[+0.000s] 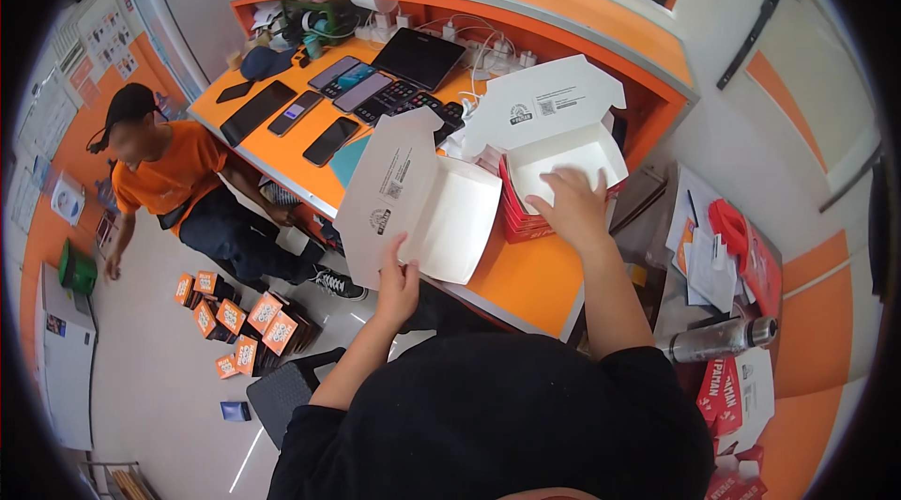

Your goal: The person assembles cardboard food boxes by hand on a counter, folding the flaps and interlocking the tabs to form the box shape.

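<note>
My left hand (399,286) grips the near edge of an unfolded cardboard food box (454,218), white inside, where its lid meets the tray. That box's lid (387,190) stands opened out to the left, with small black print on it. On the right, a second opened box (572,158) tops a stack of red boxes (527,223) on the orange counter. My right hand (574,209) reaches over this box's near side, fingers spread and curved at its inside. The fingertips' contact with the cardboard is hard to make out.
Several phones (330,139) and a black tablet (419,59) cover the orange counter (526,289). A person in an orange shirt (178,162) sits at the left. Small orange-topped boxes (249,320) are stacked on the floor. A metal bottle (723,340) lies at the right.
</note>
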The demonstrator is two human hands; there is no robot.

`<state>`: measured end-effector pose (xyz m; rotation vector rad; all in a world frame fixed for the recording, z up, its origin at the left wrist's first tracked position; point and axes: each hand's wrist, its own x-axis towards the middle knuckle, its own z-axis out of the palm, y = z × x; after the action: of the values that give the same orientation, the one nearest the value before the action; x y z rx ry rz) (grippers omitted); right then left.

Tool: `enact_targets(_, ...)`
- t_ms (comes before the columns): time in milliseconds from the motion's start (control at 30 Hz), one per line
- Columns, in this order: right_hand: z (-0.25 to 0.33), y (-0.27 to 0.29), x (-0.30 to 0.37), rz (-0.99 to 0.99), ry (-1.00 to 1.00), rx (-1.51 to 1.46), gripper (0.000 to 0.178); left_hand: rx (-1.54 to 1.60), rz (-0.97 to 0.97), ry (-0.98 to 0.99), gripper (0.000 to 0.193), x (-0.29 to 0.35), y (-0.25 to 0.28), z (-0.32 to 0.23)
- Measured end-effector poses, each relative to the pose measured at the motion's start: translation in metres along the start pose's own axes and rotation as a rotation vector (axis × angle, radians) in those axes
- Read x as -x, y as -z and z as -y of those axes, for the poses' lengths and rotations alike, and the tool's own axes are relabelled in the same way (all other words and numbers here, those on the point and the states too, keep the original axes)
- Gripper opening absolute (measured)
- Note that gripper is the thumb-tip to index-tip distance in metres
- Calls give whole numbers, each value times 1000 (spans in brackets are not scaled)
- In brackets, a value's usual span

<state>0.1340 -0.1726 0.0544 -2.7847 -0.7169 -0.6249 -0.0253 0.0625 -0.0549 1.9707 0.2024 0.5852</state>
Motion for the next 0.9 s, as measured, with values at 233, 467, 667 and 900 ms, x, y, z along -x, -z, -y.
enact_targets(233,-96,21,-28,-139,-471,-131,43,11,-181,26,46,-22,24,42)
enact_targets(467,-113,18,-34,146,-471,-59,26,249,-414,-26,33,-18,5,52)
enact_targets(667,-111,86,-14,-224,-548,-150,27,-56,-326,-72,11,-17,15,39)
enact_targets(900,4,-3,4,376,-334,-1177,27,302,-290,85,18,-25,10,43)
